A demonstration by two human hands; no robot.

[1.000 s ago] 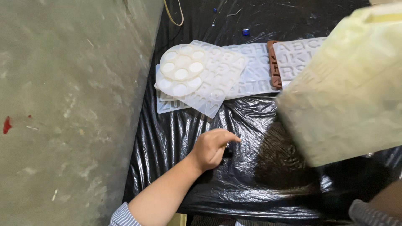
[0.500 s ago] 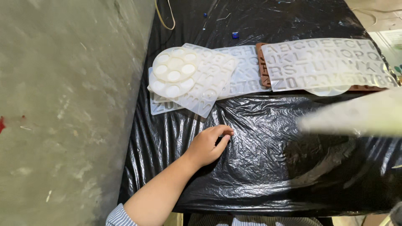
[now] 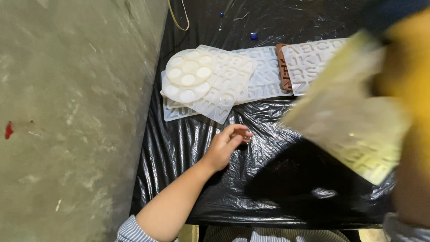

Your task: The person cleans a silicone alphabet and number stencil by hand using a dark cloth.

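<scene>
Left hand [image 3: 225, 148] rests fingers-curled on crinkled black plastic sheet [image 3: 188, 148]. Blurred pale yellow flat letter mould [image 3: 354, 125] held up at right; holding hand not clear. Round white disc mould [image 3: 188, 76] lies atop translucent letter moulds [image 3: 233, 85] beyond.

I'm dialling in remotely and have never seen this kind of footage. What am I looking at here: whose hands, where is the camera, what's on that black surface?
There is no machine: a person works bare-handed, and the one camera sits on their head, looking down. The left hand rests on a table covered in black plastic sheet, fingers curled; whether it pinches anything I cannot tell. On the right, blurred and close to the lens, a pale yellowish letter mould is held up; the right hand itself is too blurred to make out. Farther back lie a round white mould stacked on clear letter moulds, plus a brown mould.
</scene>
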